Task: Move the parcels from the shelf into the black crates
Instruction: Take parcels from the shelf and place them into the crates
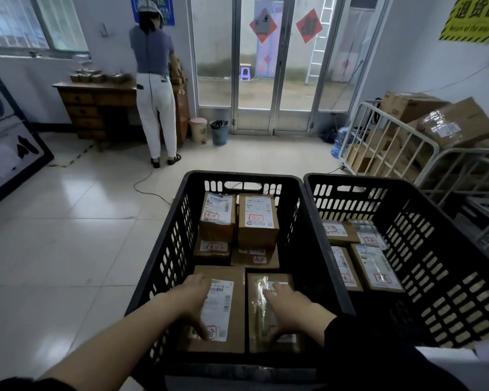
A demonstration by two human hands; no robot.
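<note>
Two black slotted crates sit side by side: the left crate [167,263] holds a labelled parcel [223,306] and taped parcel [256,311] flat at 6 o'clock, stacked parcels [257,218] at 12; the right crate [435,277] holds four flat parcels [373,266] at 9.

Head camera looks forward and down, close above the black crates [237,176].
</note>
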